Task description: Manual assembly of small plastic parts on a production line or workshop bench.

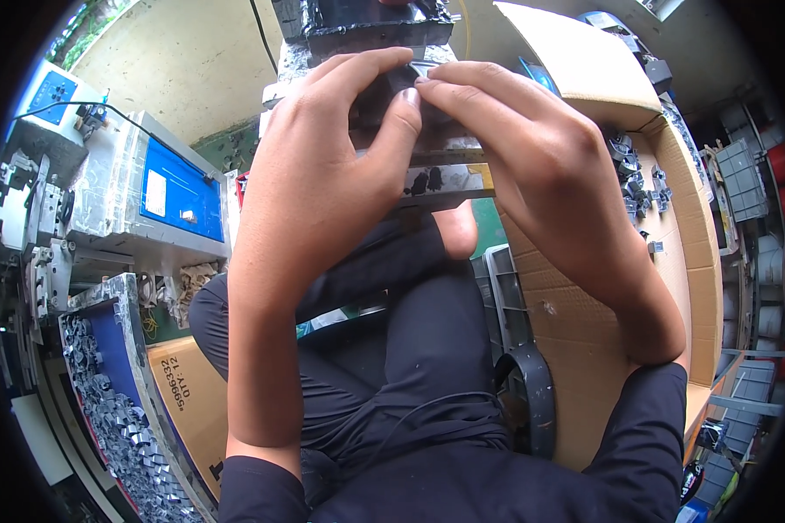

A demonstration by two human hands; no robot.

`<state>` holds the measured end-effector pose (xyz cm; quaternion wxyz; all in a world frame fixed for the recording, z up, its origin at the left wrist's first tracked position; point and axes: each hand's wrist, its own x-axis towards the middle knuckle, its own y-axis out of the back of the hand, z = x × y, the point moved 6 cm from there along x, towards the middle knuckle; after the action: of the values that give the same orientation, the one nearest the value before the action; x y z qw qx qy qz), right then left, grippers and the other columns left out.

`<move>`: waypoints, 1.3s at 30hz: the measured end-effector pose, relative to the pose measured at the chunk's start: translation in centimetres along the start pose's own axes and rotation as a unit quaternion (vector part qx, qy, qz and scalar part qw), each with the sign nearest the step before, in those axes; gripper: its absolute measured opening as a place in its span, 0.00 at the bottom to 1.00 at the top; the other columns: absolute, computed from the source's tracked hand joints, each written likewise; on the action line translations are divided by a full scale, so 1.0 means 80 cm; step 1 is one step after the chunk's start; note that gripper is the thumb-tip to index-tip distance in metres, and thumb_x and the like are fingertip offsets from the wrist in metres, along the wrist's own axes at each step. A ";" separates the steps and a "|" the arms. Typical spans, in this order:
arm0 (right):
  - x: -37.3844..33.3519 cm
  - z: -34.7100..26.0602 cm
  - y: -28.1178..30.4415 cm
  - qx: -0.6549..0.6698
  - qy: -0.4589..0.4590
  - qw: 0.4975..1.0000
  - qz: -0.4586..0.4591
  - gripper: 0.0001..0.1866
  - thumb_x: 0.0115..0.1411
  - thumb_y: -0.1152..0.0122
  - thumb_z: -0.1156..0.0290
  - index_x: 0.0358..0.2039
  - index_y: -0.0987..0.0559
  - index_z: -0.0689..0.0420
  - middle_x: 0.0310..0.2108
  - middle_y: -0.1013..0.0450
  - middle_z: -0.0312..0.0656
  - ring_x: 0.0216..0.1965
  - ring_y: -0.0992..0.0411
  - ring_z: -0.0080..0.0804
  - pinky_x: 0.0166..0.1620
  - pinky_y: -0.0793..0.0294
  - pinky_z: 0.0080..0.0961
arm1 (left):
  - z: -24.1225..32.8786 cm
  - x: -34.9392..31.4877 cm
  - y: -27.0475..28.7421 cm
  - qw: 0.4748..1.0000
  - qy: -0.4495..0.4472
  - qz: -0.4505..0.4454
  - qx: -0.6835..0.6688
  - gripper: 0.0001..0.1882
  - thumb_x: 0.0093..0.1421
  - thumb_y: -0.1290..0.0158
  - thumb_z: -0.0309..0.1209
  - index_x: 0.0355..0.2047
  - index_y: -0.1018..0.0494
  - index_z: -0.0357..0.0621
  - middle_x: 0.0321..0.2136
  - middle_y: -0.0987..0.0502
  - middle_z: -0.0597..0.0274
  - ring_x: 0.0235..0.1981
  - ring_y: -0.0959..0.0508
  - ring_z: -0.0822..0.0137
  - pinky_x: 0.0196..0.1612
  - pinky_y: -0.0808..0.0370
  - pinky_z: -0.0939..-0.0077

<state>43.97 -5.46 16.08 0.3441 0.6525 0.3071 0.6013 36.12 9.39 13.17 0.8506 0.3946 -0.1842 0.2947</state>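
At the top middle, a small shiny metal part (422, 67) shows between my fingertips; most of it is covered. The right hand (540, 148) pinches it from the right with fingers pressed together. On the other side, my left hand (322, 174) has its index finger and thumb curled in at the part. Both hands are over the front of a dark, greasy machine fixture (379, 33). Below the fingers, a metal bar with black smears (445, 181) runs across the front of the machine.
On the right stands an open cardboard box (575, 349) with several small metal parts (636, 187) in it. A tray of many similar metal parts (131, 427) is at lower left, beside a closed carton (187, 410). Farther left is a machine cabinet with a blue panel (183, 192).
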 end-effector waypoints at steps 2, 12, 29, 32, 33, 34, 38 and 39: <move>-0.002 0.002 -0.002 -0.001 0.001 1.000 0.002 0.26 0.57 0.39 0.91 0.58 0.17 0.66 0.54 0.17 0.53 0.53 0.16 0.54 0.57 0.16 0.42 | 0.000 0.000 -0.001 1.000 0.000 -0.001 -0.002 0.17 0.74 0.42 0.31 0.60 0.17 0.41 0.45 0.14 0.52 0.47 0.15 0.62 0.57 0.22 0.67; -0.018 0.014 0.009 0.148 -0.079 0.985 0.035 0.15 0.72 0.43 0.86 0.56 0.17 0.65 0.58 0.17 0.55 0.55 0.16 0.54 0.58 0.17 0.39 | 0.007 0.004 -0.002 1.000 -0.009 0.018 0.021 0.18 0.73 0.37 0.37 0.57 0.15 0.41 0.44 0.15 0.53 0.47 0.16 0.60 0.57 0.22 0.67; -0.025 -0.030 0.011 0.021 -0.040 0.999 -0.017 0.15 0.59 0.30 0.84 0.47 0.19 0.63 0.61 0.19 0.61 0.62 0.20 0.58 0.61 0.22 0.46 | 0.005 0.002 0.000 0.997 0.046 -0.024 -0.050 0.19 0.72 0.37 0.31 0.61 0.16 0.39 0.54 0.16 0.53 0.51 0.15 0.64 0.59 0.21 0.70; -0.027 -0.031 0.008 0.015 -0.043 0.999 -0.014 0.16 0.58 0.30 0.84 0.47 0.19 0.63 0.61 0.20 0.61 0.62 0.20 0.58 0.60 0.22 0.46 | 0.005 0.002 0.000 0.998 0.051 -0.025 -0.042 0.19 0.72 0.37 0.30 0.61 0.17 0.38 0.54 0.15 0.53 0.51 0.15 0.65 0.59 0.21 0.70; -0.027 -0.032 0.007 0.018 -0.045 0.999 -0.015 0.16 0.58 0.30 0.84 0.47 0.19 0.63 0.61 0.20 0.61 0.62 0.20 0.58 0.60 0.22 0.46 | 0.004 0.002 0.000 0.997 0.055 -0.023 -0.048 0.19 0.72 0.37 0.30 0.61 0.17 0.38 0.54 0.15 0.53 0.51 0.15 0.65 0.58 0.21 0.71; -0.027 -0.032 0.007 0.014 -0.045 0.999 -0.014 0.16 0.57 0.30 0.84 0.47 0.19 0.63 0.61 0.20 0.61 0.62 0.20 0.58 0.60 0.22 0.45 | 0.003 0.002 -0.001 0.997 0.062 -0.028 -0.046 0.19 0.72 0.37 0.30 0.61 0.17 0.38 0.54 0.15 0.53 0.51 0.15 0.65 0.58 0.21 0.71; -0.027 -0.033 0.005 0.000 -0.046 0.999 -0.014 0.17 0.57 0.30 0.83 0.47 0.19 0.63 0.62 0.20 0.61 0.62 0.20 0.57 0.59 0.21 0.45 | 0.004 0.003 -0.001 0.998 0.047 -0.014 -0.045 0.20 0.71 0.36 0.30 0.60 0.17 0.36 0.52 0.15 0.53 0.50 0.15 0.67 0.58 0.21 0.71; -0.027 -0.033 0.004 0.001 -0.046 0.999 -0.015 0.17 0.57 0.30 0.83 0.47 0.19 0.63 0.62 0.20 0.61 0.62 0.20 0.57 0.59 0.21 0.45 | 0.004 0.003 -0.001 0.998 0.045 -0.014 -0.048 0.20 0.71 0.36 0.30 0.60 0.17 0.36 0.52 0.15 0.54 0.50 0.15 0.68 0.57 0.20 0.72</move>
<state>41.12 -7.23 15.22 0.3662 0.6751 0.3015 0.5650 36.29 9.16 13.47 0.8799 0.3421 -0.1545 0.2913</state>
